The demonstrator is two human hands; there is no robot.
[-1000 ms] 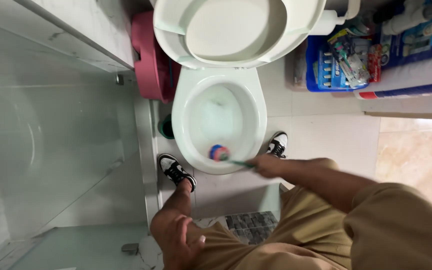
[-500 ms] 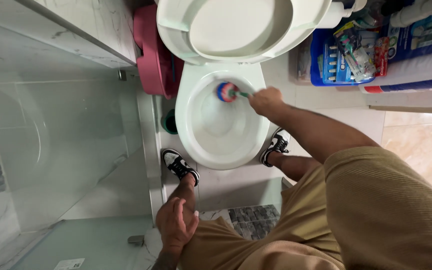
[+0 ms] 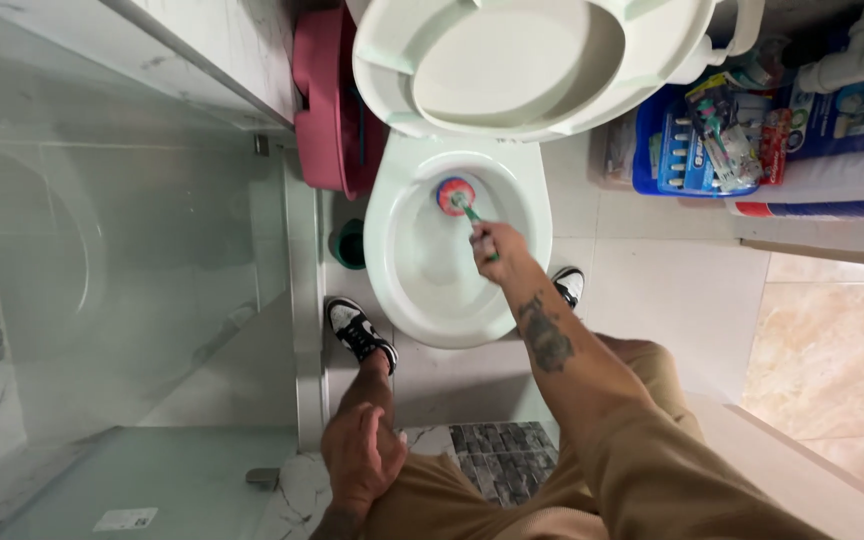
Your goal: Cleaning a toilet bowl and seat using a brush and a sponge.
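My right hand (image 3: pixel 493 246) reaches over the white toilet bowl (image 3: pixel 398 285) and grips the green handle of a toilet brush. The brush's round red and blue head (image 3: pixel 454 194) presses against the inner back wall of the bowl, just below the raised seat and lid (image 3: pixel 522 65). My left hand (image 3: pixel 360 455) rests on my left thigh, fingers loosely curled, holding nothing. Both my black and white shoes stand on either side of the bowl's front.
A glass shower wall (image 3: pixel 122 260) runs along the left. A pink basin (image 3: pixel 327 100) leans beside the toilet, with a green brush holder (image 3: pixel 350 243) below it. Blue packages and paper rolls (image 3: pixel 752 130) lie on the floor at the right. A grey mat (image 3: pixel 497 450) lies underfoot.
The brush went from the bowl's front rim to its back wall. My right arm swung from the right side to directly over the bowl. My left hand stayed on the thigh.
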